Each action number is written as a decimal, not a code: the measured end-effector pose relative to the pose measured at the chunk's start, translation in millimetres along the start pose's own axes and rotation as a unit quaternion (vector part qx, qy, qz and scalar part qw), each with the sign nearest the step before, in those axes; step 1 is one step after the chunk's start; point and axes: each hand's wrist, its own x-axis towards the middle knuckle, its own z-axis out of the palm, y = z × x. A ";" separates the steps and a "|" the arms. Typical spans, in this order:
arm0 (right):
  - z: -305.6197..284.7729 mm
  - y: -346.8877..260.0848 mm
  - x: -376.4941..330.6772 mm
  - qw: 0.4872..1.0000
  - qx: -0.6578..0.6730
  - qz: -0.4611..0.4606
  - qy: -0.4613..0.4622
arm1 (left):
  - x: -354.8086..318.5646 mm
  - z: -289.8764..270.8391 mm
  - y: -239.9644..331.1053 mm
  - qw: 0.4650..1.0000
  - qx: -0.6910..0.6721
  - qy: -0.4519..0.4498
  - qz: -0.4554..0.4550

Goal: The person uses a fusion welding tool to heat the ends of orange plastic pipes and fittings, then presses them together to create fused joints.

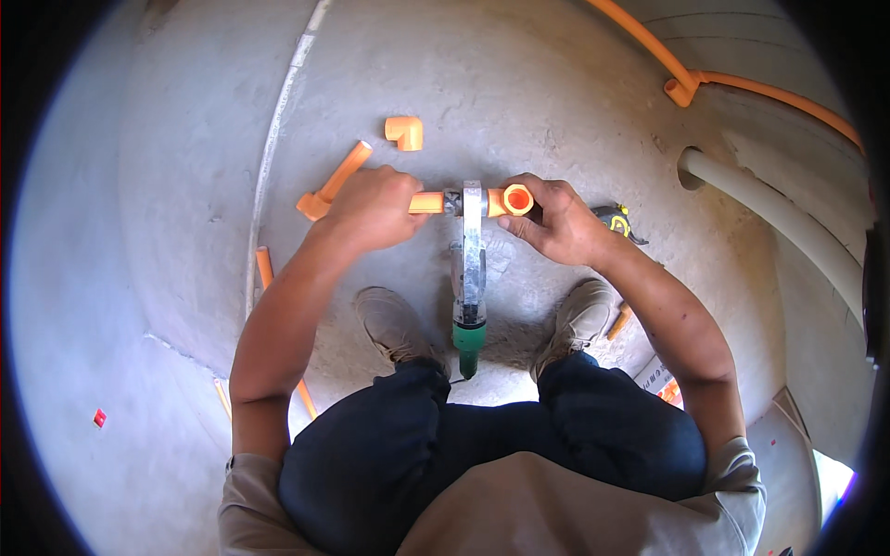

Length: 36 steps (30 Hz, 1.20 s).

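Observation:
My left hand [374, 206] grips an orange pipe [426, 202] and holds its end against the left side of a pipe welding iron [471, 243]. My right hand [554, 221] holds an orange elbow fitting [514, 199] against the iron's right side. The iron has a flat metal blade and a green handle [468, 345] and lies on the concrete floor between my two shoes.
A loose orange elbow [405, 132] and a short orange pipe piece [345, 170] lie beyond my left hand. A yellow tape measure [616, 220] sits behind my right wrist. Orange piping [686, 85] and a pale large pipe [788, 218] run along the right.

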 end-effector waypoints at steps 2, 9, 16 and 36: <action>-0.8 -2.1 -0.4 1.000 0.017 -0.006 0.004 | -0.6 -5.1 1.8 1.000 -0.014 -0.004 0.003; -3.2 -3.9 2.7 1.000 0.018 -0.006 -0.001 | 5.5 -21.3 2.8 0.991 -0.055 -0.117 -0.027; -1.2 0.2 3.6 1.000 0.007 -0.024 0.007 | 5.9 -20.2 2.1 0.991 -0.062 -0.115 -0.025; -12.9 -15.3 6.8 0.999 -0.035 0.015 -0.028 | 5.4 -19.4 4.9 0.989 -0.066 -0.121 -0.048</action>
